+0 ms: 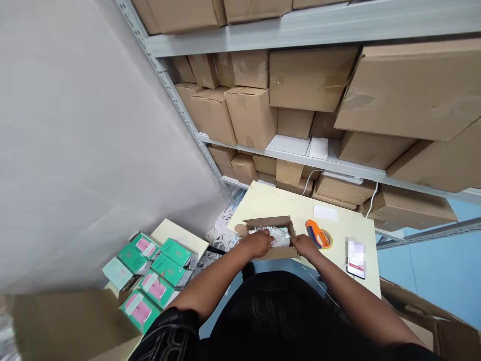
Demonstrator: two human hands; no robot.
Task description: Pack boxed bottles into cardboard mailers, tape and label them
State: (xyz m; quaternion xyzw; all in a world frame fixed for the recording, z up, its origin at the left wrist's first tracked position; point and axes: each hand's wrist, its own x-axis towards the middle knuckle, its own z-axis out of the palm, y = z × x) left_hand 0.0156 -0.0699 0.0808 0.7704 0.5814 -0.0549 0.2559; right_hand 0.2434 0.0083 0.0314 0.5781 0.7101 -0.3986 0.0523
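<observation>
A small open cardboard box (280, 254) sits at the near edge of the cream table, its flaps raised. Clear bubble wrap (281, 236) lies inside it, over contents that I cannot make out. My left hand (260, 243) reaches over the box's left side, fingers curled on the bubble wrap. At the right end, my right hand (303, 244) grips the box wall, its fingertips partly hidden. Just right of that hand, an orange and blue tape dispenser (315, 233) lies with a tape roll (328, 239).
A phone (355, 268) and a white paper (325, 212) lie on the cream table (274, 198). Metal shelving (311, 32) full of cardboard boxes stands behind. Several green boxes (171, 269) with pink labels are at lower left. Paper scraps (221, 225) lie by the wall.
</observation>
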